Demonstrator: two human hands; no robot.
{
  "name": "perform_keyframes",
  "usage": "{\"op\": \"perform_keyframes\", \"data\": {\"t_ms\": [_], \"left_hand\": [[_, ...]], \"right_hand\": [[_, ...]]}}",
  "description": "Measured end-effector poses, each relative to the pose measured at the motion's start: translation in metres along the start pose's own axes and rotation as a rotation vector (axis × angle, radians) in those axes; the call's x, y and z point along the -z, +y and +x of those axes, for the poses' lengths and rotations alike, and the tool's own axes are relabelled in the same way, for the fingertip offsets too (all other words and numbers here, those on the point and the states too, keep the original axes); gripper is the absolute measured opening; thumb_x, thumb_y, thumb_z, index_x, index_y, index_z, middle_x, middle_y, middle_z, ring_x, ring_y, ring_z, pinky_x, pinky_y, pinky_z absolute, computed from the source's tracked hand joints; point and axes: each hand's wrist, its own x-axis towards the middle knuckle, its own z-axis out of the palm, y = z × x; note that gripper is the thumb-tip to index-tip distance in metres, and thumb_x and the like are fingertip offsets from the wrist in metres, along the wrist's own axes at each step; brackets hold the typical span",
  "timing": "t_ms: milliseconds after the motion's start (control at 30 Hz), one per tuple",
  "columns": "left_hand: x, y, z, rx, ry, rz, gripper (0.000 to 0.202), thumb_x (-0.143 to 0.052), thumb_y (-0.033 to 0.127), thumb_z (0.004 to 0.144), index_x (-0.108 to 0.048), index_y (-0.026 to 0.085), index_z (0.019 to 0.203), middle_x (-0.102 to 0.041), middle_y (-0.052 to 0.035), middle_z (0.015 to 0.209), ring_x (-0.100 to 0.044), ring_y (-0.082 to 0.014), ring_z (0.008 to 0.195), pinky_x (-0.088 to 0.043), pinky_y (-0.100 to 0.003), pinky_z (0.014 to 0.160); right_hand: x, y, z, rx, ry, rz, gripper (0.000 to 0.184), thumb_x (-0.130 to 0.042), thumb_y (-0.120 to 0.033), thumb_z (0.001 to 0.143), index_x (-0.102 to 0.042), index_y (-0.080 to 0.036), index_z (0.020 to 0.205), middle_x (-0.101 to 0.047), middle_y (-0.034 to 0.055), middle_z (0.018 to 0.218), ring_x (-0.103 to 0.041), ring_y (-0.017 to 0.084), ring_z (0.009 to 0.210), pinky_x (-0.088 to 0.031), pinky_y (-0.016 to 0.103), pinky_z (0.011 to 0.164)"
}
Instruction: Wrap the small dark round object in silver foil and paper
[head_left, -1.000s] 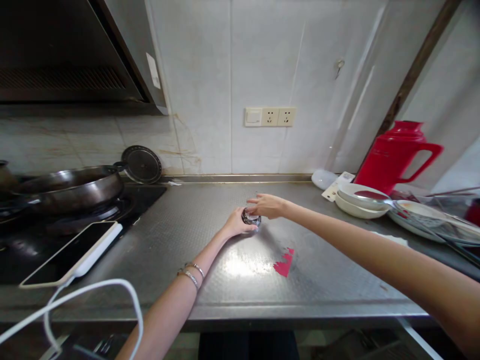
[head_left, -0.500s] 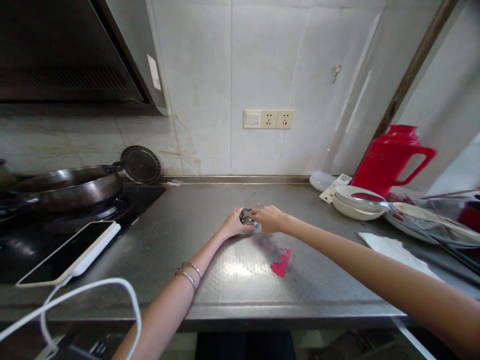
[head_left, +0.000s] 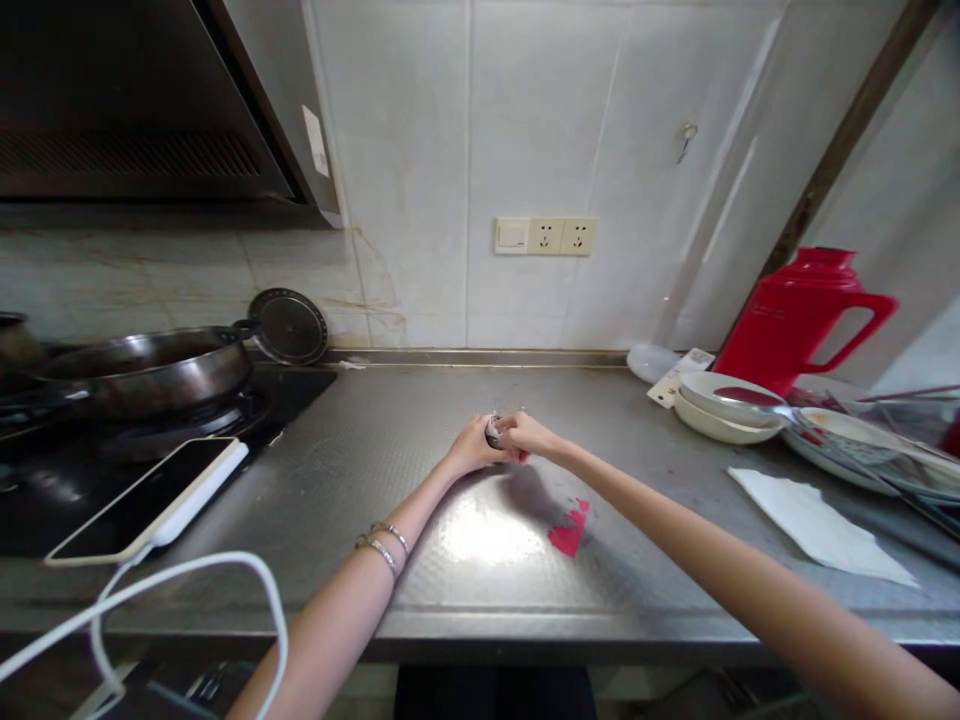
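Compared with one second earlier, the right hand [head_left: 529, 435] curls its fingers down against the small round object [head_left: 492, 432], and the right forearm sits farther inward, exposing the white paper [head_left: 821, 525] to that hand's right. Both arms extend forward and converge. The left hand [head_left: 472, 447] grasps the object's left side; whether the right hand grips it cannot be determined. The object, located between the hands over the tabletop [head_left: 360, 480], is dark with silvery areas and mostly covered. Red scraps [head_left: 568, 532] lie nearer the body than the right hand.
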Motion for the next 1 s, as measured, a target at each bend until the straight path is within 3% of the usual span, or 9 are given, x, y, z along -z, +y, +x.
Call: {"op": "perform_keyframes", "data": {"t_ms": [100,267,400,533,667,767,900,1000], "left_hand": [[-0.002,-0.002,0.001,-0.017,0.003,-0.006,0.057,-0.081,0.037,0.052,-0.061,0.014,0.100,-0.064,-0.0083,0.100,-0.058,-0.0254,0.096,-0.045,-0.035,0.084],[0.000,-0.004,0.002,-0.046,-0.005,-0.029,0.063,-0.080,0.036,0.056,-0.059,0.013,0.111,-0.064,-0.0107,0.108,-0.058,-0.0263,0.101,-0.045,-0.037,0.090],[0.003,-0.002,0.002,-0.085,-0.034,-0.042,0.064,-0.079,0.038,0.056,-0.059,0.015,0.113,-0.065,-0.0095,0.111,-0.058,-0.0266,0.104,-0.043,-0.039,0.094],[0.003,0.000,0.002,-0.076,-0.016,-0.048,0.069,-0.078,0.036,0.057,-0.056,0.015,0.119,-0.064,-0.0103,0.113,-0.057,-0.0267,0.105,-0.043,-0.038,0.094],[0.001,0.001,0.002,-0.048,0.000,-0.025,0.051,-0.076,0.033,0.057,-0.062,0.014,0.103,-0.065,-0.0072,0.097,-0.059,-0.0241,0.093,-0.046,-0.034,0.083],[0.001,0.000,0.001,-0.047,0.006,-0.035,0.044,-0.076,0.035,0.058,-0.063,0.014,0.094,-0.064,-0.0061,0.092,-0.059,-0.0224,0.088,-0.046,-0.031,0.078],[0.001,0.000,0.000,-0.016,0.006,-0.030,0.051,-0.079,0.041,0.055,-0.062,0.014,0.095,-0.063,-0.0066,0.092,-0.059,-0.0219,0.086,-0.046,-0.030,0.075],[0.001,0.000,0.001,-0.011,0.013,0.012,0.058,-0.080,0.043,0.053,-0.060,0.014,0.100,-0.063,-0.0065,0.095,-0.059,-0.0223,0.088,-0.046,-0.031,0.077]], "right_hand": [[-0.005,0.008,0.000,-0.013,0.032,0.140,0.029,-0.044,-0.014,0.067,-0.058,-0.016,0.093,-0.055,-0.0033,0.054,-0.063,0.013,0.053,-0.044,0.016,0.046],[-0.013,0.012,-0.007,-0.028,0.009,0.682,0.050,-0.051,-0.020,0.067,-0.050,-0.016,0.117,-0.065,0.0031,0.078,-0.068,0.016,0.062,-0.044,0.017,0.045],[-0.020,0.008,-0.012,0.020,0.050,0.749,0.060,-0.052,-0.018,0.064,-0.047,-0.014,0.124,-0.066,0.0110,0.102,-0.069,0.018,0.075,-0.042,0.017,0.043],[-0.020,0.008,-0.015,0.048,0.068,0.692,0.071,-0.048,-0.014,0.058,-0.045,-0.014,0.129,-0.056,0.0147,0.127,-0.069,0.017,0.071,-0.036,0.017,0.038],[-0.016,0.009,-0.020,0.077,0.016,0.561,0.075,-0.046,-0.016,0.058,-0.042,-0.012,0.132,-0.054,0.0179,0.129,-0.068,0.017,0.064,-0.033,0.018,0.038],[-0.013,0.009,-0.025,0.126,-0.027,0.346,0.065,-0.046,-0.018,0.062,-0.048,-0.013,0.127,-0.063,0.0139,0.116,-0.067,0.015,0.059,-0.034,0.019,0.039],[-0.001,0.012,-0.026,0.239,-0.045,-0.125,0.034,-0.049,-0.023,0.071,-0.062,-0.014,0.102,-0.068,0.0042,0.082,-0.062,0.013,0.051,-0.039,0.020,0.046],[0.016,0.014,-0.022,0.315,0.003,-0.545,0.020,-0.051,-0.022,0.075,-0.066,-0.015,0.087,-0.069,0.0052,0.076,-0.063,0.016,0.060,-0.041,0.022,0.054]]}}
